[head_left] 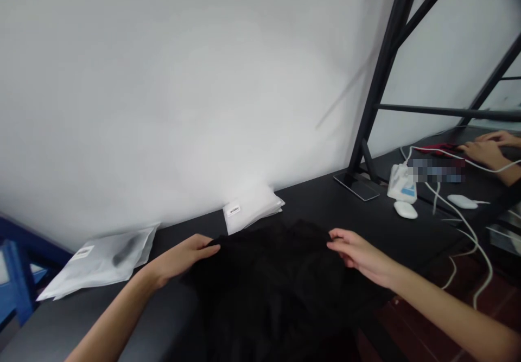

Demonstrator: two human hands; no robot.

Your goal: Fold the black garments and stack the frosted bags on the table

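Note:
A black garment [277, 291], its exact kind not clear in the dark folds, is stretched between my hands over the black table. My left hand [189, 253] pinches its upper left corner between thumb and fingers. At the upper right edge, my right hand [358, 253] grips the cloth with closed fingertips. The lower part of the cloth hangs toward me past the table's front edge. Just beyond it lie white plastic packets [250, 207] with a barcode label.
Frosted plastic bags [106, 261] lie at the left by a blue frame [18, 275]. To the right are a phone [356, 185], a white power strip [402, 183], a white earbud case [406, 210] and cables. A black metal frame [382, 69] rises there. Another person's hands [488, 147] are beyond it.

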